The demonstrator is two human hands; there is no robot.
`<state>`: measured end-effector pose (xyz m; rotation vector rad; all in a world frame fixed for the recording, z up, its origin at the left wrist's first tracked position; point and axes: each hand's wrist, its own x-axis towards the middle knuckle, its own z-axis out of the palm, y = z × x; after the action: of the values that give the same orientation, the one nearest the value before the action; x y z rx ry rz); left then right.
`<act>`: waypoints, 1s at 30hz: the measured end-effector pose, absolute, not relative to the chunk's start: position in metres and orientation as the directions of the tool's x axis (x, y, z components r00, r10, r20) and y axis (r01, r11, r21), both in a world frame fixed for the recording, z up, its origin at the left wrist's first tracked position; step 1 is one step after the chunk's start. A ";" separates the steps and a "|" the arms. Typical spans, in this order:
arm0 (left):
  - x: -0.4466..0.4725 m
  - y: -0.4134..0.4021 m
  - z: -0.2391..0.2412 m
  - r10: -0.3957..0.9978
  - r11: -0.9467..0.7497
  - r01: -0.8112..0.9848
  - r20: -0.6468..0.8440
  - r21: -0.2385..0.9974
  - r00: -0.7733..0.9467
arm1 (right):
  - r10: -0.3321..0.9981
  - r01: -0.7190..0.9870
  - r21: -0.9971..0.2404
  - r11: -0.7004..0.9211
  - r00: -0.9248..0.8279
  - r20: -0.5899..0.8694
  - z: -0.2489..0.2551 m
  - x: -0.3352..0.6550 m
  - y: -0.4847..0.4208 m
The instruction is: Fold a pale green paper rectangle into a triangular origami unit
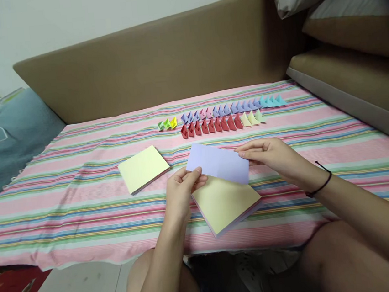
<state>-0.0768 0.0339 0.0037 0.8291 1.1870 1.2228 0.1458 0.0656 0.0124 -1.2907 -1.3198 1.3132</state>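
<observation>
Far left: pale yellow paper stack (144, 168) lies flat on the striped cloth (66, 209). Left hand (181, 194) pinches the near-left corner of the lavender sheet (218, 163), fingers closed on it. Sheet is held just above a second yellow stack (227, 203) at the near edge. Right hand (273, 155) pinches the sheet's right end, fingers closed. Beyond, two rows of small folded paper boats (224, 115).

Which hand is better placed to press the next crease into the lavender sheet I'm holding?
Probably right: the right hand pinches the lavender sheet at its far corner with fingers free, while the left hand anchors the near corner.
</observation>
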 end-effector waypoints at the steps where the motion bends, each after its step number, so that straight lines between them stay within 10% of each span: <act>1: -0.077 0.034 0.004 0.972 0.193 -0.262 -0.220 0.946 -0.076 | 0.988 0.079 -0.992 -0.102 -0.106 -0.110 0.013 0.146 0.065; 10: -0.068 0.031 0.004 0.954 0.296 -0.237 -0.298 0.925 0.029 | 0.989 0.082 -0.993 -0.083 -0.119 -0.092 0.010 0.142 0.065; 20: -0.069 0.033 0.001 0.988 0.143 -0.163 -0.151 0.976 -0.035 | 0.872 0.422 -0.829 0.366 -0.467 0.147 0.020 0.113 0.044; 30: -0.072 0.029 0.013 0.995 0.035 -0.107 -0.025 0.994 0.094 | 0.970 0.165 -0.985 -0.056 -0.226 -0.093 0.021 0.125 0.053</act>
<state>-0.0715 0.0293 0.0125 1.1498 1.0759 1.1696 0.1255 0.0528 0.0214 -1.2637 -1.4668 1.3620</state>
